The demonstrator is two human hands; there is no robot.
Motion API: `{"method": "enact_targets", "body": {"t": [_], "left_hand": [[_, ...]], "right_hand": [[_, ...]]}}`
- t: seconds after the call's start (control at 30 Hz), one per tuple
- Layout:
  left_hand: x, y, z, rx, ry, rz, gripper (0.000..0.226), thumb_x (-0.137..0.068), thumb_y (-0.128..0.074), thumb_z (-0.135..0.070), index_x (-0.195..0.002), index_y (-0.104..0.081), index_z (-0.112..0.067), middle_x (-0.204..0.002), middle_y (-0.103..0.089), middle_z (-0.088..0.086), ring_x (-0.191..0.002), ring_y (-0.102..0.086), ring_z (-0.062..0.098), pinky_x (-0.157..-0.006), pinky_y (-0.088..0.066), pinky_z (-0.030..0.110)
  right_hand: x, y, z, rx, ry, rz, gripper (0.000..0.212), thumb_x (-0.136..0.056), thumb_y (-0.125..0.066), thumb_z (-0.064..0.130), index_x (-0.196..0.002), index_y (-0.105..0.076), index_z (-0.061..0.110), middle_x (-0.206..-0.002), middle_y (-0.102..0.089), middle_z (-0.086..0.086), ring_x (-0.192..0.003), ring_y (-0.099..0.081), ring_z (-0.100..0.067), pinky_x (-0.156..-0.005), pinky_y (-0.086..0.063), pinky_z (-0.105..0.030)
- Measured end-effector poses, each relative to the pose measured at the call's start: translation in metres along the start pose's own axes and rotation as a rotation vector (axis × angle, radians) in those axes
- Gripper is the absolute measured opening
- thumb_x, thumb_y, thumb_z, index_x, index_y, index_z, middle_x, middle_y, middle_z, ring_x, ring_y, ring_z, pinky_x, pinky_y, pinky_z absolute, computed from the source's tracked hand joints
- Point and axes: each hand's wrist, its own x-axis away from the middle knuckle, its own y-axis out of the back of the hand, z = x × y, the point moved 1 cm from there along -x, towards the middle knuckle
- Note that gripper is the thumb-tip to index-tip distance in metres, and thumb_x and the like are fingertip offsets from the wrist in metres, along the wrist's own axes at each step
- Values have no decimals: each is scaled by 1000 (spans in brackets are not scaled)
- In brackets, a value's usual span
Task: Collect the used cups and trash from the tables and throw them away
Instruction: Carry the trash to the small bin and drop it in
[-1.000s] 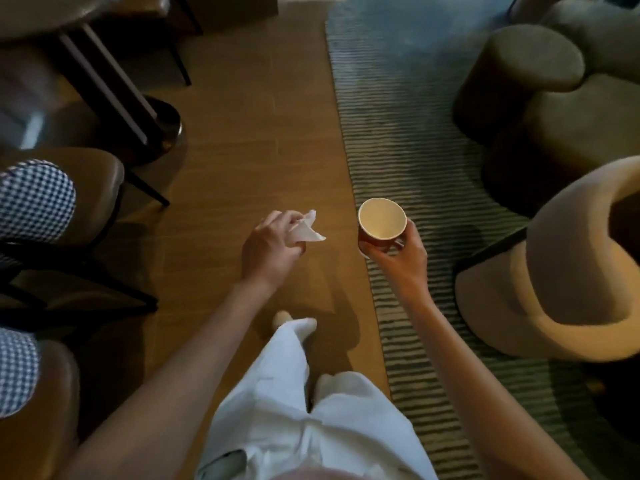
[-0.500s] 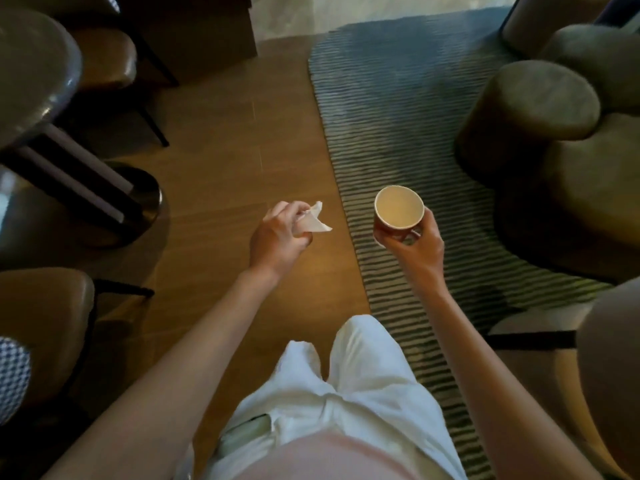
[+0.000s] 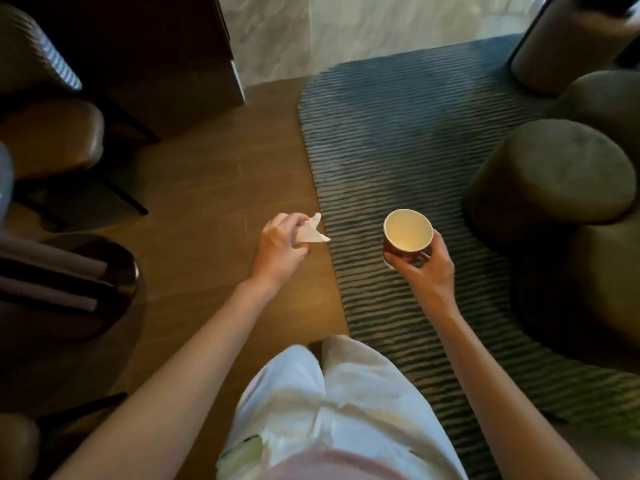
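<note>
My left hand (image 3: 278,249) is closed around a crumpled white napkin (image 3: 311,231), whose corners stick out to the right of my fingers. My right hand (image 3: 427,268) holds a red paper cup (image 3: 408,237) upright from below; its pale inside looks empty. Both hands are held out in front of me at waist height, the napkin over the wooden floor and the cup over the rug's edge.
A striped grey rug (image 3: 398,133) covers the floor on the right, with round olive poufs (image 3: 554,171) on it. Brown chairs (image 3: 52,136) and a round table base (image 3: 86,271) stand on the left. A dark cabinet (image 3: 166,57) and pale tiled floor (image 3: 363,29) lie ahead.
I have walked forward: the poufs and chairs slid toward me, the beige armchair left view, and the cabinet and tiled floor came into sight. Both hands keep their hold.
</note>
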Motion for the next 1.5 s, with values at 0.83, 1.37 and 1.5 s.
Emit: {"method": "enact_targets", "body": {"t": [0.83,1.37,1.5], "left_hand": [[-658,-133,-58,-29,-238,247,35,-79,-72,-16,-113,-63,-18,-107,-64,1,-100,-61,19,-79,-52,41],[-1023,-294,-213,-54,-183,226,29,-82,-71,-27,-110,-64,-22,-103,-64,-2,-95,-62,17,-69,-48,33],[-1104,-339,-230,-63,-170,230,27,-81,-71,-26,-107,-64,-23,-99,-64,-5,-91,-64,16,-65,-40,26]], "right_hand": [[-615,-27,25,-59,-23,-244,67,-71,-84,19,-128,-50,10,-123,-59,-8,-111,-58,-15,-91,-52,-29],[-1024,109,19,-77,-52,-260,70,-71,-83,17,-130,-47,8,-127,-57,-9,-115,-56,-18,-97,-51,-36],[-1116,121,7,-75,-64,-248,69,-71,-83,20,-129,-48,11,-125,-58,-7,-112,-57,-14,-95,-51,-34]]}}
